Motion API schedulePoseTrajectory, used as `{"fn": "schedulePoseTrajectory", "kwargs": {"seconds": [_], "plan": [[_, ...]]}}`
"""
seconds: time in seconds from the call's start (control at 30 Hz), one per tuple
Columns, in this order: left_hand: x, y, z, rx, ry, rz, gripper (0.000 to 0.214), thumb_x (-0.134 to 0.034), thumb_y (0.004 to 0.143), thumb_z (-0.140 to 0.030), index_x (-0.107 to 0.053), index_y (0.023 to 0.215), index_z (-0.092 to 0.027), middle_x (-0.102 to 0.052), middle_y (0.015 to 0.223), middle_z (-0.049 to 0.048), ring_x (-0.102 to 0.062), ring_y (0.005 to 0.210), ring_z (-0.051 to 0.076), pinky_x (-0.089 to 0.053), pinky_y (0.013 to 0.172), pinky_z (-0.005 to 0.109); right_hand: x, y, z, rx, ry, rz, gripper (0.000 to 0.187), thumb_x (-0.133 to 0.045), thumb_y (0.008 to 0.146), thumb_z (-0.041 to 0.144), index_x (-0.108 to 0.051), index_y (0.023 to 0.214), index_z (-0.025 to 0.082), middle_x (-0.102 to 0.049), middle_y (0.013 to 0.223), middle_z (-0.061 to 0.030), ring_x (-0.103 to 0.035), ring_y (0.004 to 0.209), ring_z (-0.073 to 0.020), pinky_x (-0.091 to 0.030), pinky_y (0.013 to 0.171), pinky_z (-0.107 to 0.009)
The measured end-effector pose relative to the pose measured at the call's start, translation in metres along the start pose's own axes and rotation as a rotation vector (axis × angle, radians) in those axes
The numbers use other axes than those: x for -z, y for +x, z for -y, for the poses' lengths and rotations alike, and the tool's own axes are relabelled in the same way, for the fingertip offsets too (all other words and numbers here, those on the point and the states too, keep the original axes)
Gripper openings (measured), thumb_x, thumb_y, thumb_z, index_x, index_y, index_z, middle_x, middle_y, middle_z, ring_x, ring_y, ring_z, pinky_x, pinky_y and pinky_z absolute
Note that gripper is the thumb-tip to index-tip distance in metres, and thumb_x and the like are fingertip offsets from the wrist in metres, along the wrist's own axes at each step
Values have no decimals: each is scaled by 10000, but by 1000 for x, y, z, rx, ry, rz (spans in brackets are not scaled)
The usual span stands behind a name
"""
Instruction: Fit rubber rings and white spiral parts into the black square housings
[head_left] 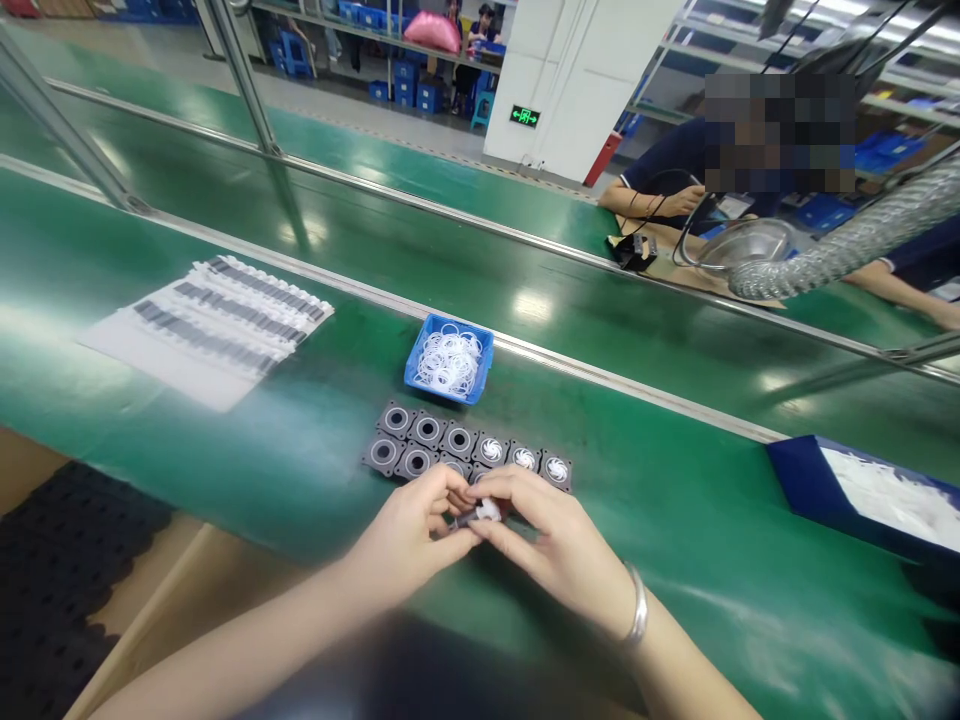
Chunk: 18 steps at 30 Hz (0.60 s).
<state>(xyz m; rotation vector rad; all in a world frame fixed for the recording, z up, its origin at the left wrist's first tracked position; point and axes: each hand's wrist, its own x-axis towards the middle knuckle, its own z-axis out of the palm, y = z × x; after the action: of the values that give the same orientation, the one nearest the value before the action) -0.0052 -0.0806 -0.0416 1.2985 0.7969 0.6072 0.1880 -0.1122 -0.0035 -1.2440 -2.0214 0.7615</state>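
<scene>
Blue tray [484, 376] of white rings [450, 362]. Nearer us than the tray — dark square plates [447, 430], in rows. Nearer yet — dark part [466, 519] with white piece [489, 510], pinched by our left hand [411, 524] and right hand [553, 526] fingertips. We judge light, even pressure best.

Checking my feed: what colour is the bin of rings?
The bin is blue, clearest in the head view.

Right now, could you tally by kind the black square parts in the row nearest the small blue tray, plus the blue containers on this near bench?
Square parts with white swirls: 3
Square parts without swirls: 3
Small bright blue tray: 1
Dark blue bin: 1
Total: 8
</scene>
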Motion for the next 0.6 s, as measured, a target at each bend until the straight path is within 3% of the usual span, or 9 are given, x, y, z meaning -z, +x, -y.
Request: {"fn": "schedulePoseTrajectory", "kwargs": {"seconds": [0.1, 0.17, 0.23, 0.33, 0.47, 0.6], "plan": [[6, 3, -6, -55, 103, -17, 156, -677, 831, -232, -567, 932, -185, -678, 922, 35, -657, 853, 166, -519, 740, 284, -2, -6, -7, -103, 52, -168, 94, -620, 916, 290, -642, 987, 233, -678, 927, -29, -652, 803, -143, -543, 705, -260], [15, 8, -11, -129, 261, -83, 93, -659, 851, -245, -603, 899, -188, -671, 888, 26, -641, 838, 166, -504, 763, 295, -1, -8, -16, -206, 72, -280, 125, -625, 912, 315, -637, 999, 227, -682, 931, -31, -663, 785, -148, -552, 685, -262], [27, 16, -18, -219, 456, -151, 56, -634, 873, -248, -631, 865, -193, -663, 868, 23, -622, 829, 170, -483, 757, 298, 0, -9, -24, -246, 11, -308, 153, -614, 919, 312, -626, 1044, 226, -689, 954, -35, -674, 805, -156, -565, 717, -277], [41, 34, -24, -346, 637, -155, 41, -602, 886, -204, -640, 883, -189, -654, 900, 29, -608, 872, 178, -471, 792, 301, -4, -8, -30, -116, -204, -222, 152, -587, 933, 251, -612, 1078, 213, -691, 1002, -49, -670, 876, -171, -564, 807, -317], [43, 57, -28, -440, 827, -35, 115, -541, 889, -119, -632, 933, -175, -632, 946, 43, -603, 923, 182, -476, 826, 298, -11, -4, -28, 117, -407, -87, 202, -528, 952, 160, -579, 1146, 183, -681, 1091, -91, -635, 996, -208, -543, 899, -392], [39, 66, -35, -463, 1172, 77, 163, -468, 916, -89, -619, 919, -151, -612, 914, 58, -597, 878, 197, -484, 793, 308, -10, -3, -25, 168, -519, -30, 264, -554, 947, 211, -564, 1208, 171, -645, 1206, -130, -613, 1065, -251, -534, 938, -469]]}}
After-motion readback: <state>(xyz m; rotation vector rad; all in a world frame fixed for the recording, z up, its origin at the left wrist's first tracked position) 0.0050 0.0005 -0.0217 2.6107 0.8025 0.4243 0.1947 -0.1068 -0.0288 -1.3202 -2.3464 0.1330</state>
